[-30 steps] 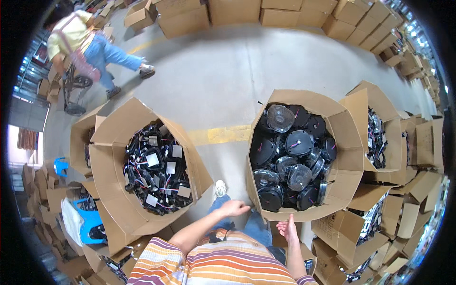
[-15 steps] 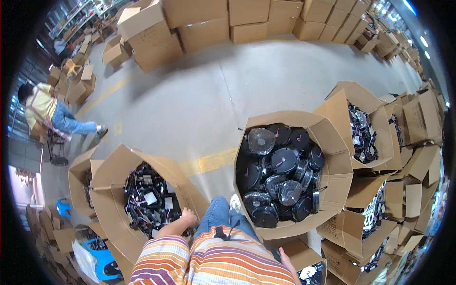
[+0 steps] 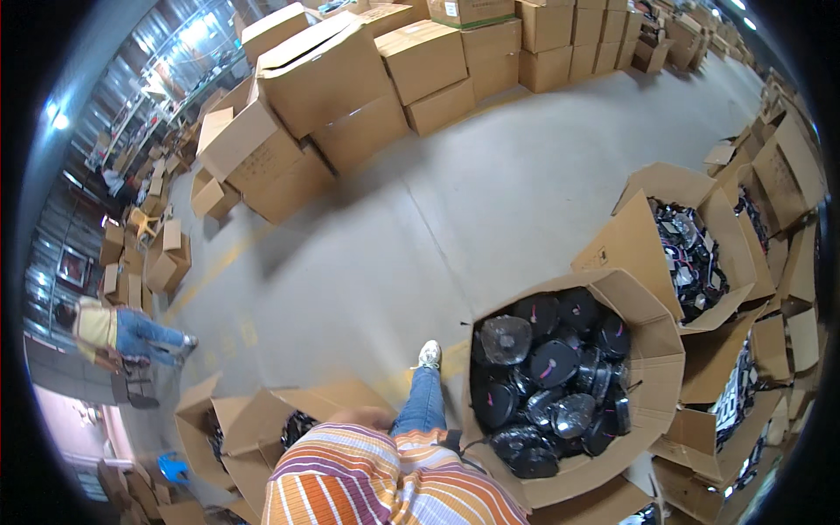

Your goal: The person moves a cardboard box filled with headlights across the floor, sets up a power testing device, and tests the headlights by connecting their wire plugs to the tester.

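My left hand (image 3: 366,417) is smeared by motion beside the flap of the left open carton (image 3: 325,396); its fingers cannot be made out, nor whether it touches the cardboard. Dark parts (image 3: 298,427) with wires show inside that carton, mostly hidden by my striped sleeve. To my right stands a large open carton (image 3: 658,372) full of round black parts (image 3: 553,363), some wrapped in clear plastic. My right hand is out of the picture.
More open cartons (image 3: 735,262) with wired parts crowd the right side. Stacked closed cartons (image 3: 350,131) line the far side, across the grey floor (image 3: 385,254). A person (image 3: 118,331) in a yellow top walks at the left. A blue stool (image 3: 172,468) stands lower left.
The view has shifted, bringing the left carton lower and the far stacks nearer. One foot is now further forward. My right hand has left the picture, and my left hand has become blurred.
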Demonstrator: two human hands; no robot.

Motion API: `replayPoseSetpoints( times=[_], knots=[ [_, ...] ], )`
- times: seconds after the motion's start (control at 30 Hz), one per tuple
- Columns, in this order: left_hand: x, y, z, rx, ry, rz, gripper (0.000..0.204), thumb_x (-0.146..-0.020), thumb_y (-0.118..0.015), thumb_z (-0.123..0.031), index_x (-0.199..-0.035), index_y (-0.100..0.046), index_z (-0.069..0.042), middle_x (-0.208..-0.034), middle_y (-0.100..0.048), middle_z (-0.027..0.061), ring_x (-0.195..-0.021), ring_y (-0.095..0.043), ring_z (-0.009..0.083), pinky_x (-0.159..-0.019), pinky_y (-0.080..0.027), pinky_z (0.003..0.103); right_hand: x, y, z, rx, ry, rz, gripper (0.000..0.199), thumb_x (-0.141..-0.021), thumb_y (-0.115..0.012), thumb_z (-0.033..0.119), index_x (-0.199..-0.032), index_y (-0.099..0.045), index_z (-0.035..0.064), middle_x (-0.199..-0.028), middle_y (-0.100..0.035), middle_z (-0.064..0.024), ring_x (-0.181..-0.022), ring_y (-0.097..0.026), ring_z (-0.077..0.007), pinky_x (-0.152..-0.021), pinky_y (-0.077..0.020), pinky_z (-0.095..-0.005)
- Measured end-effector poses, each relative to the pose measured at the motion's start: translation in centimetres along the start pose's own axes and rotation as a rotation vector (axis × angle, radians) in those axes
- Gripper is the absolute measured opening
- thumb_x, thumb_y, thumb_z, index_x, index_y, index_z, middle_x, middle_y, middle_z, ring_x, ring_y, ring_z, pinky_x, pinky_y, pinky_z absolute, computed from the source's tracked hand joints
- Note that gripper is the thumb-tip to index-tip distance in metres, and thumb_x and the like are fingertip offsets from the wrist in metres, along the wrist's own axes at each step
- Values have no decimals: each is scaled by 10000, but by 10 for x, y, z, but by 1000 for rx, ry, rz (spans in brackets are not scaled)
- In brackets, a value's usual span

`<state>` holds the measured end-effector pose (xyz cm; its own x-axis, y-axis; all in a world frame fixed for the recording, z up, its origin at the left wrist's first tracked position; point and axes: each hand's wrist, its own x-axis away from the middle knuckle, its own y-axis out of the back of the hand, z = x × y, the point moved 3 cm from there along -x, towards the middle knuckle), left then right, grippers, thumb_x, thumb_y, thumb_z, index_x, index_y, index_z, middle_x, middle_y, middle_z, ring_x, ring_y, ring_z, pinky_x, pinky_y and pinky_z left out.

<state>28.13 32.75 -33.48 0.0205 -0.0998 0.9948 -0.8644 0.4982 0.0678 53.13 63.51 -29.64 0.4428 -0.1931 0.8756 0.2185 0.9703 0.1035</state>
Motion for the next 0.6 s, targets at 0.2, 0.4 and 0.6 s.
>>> replayPoseSetpoints(
  times=[0.2, 0.4, 0.6],
  knots=[
    [19, 137, 76, 314, -156, -380, 317, -692, -445, -294, -827, -594, -49, -800, -589, 162, -742, -569, 301, -649, -449, 370, -87, -129, 115, 211, 141, 145, 422, -746, -501, 407, -775, -571, -9, -682, -581, -80, -586, -533, -159, -491, -417, -296],
    [52, 197, 152, 901, -119, -561, 310, -700, -458, -307, -857, -590, -74, -871, -573, 150, -823, -544, 282, -742, -417, 365, -102, -196, 273, 413, 473, 272, 303, -771, -471, 297, -694, -550, 16, -544, -542, -44, -451, -488, -122, -371, -350, -249],
    [59, 184, 236, 1306, 26, -688, 275, -698, -468, -299, -777, -605, -74, -770, -592, 132, -730, -560, 254, -667, -429, 358, -165, -192, 389, 473, 492, 388, 308, -781, -469, 311, -692, -543, 25, -567, -543, -65, -465, -493, -133, -395, -366, -256]
  ],
)
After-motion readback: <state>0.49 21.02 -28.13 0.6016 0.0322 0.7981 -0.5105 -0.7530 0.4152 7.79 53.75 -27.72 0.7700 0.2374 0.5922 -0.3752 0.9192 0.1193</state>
